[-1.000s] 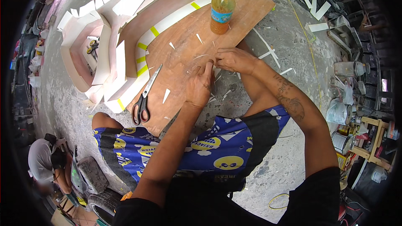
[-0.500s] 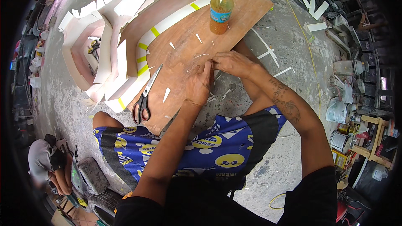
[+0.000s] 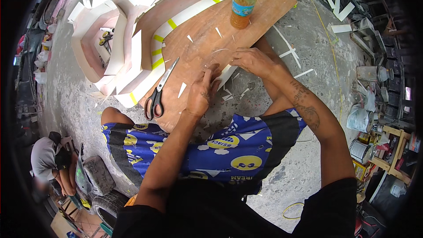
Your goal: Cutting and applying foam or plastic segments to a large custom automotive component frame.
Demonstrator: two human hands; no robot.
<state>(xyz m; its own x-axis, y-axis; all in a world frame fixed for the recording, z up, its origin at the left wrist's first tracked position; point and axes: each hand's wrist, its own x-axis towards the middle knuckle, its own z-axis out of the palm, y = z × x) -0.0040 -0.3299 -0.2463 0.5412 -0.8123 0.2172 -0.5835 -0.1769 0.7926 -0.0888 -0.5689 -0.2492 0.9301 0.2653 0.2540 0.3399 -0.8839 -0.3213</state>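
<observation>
A narrow white strip (image 3: 226,74) spans the gap between my hands at the near edge of a brown wooden board (image 3: 194,39). My right hand (image 3: 254,61) pinches its upper end between thumb and fingers. Over the board, my left hand (image 3: 201,91) has its fingers bent and apart, beside the strip's lower end. Black-handled scissors (image 3: 159,92) lie partly open to the left of it, blades pointing away. Small white slivers (image 3: 182,90) are scattered across the wood. Farther back on the board stands a capped clear bottle (image 3: 243,6) with amber liquid and a blue label.
A curved white-walled form (image 3: 158,39) with yellow tape tabs runs along the board's far side. Its left compartment holds yellow-and-black tools (image 3: 105,39). White offcuts (image 3: 288,52) litter the concrete floor. A person (image 3: 48,158) crouches at lower left, near a tyre (image 3: 110,207).
My hands have drawn apart; the white strip now shows between them. My left fingers have loosened and spread. The whole view has shifted slightly, carrying the board and bottle up and right.
</observation>
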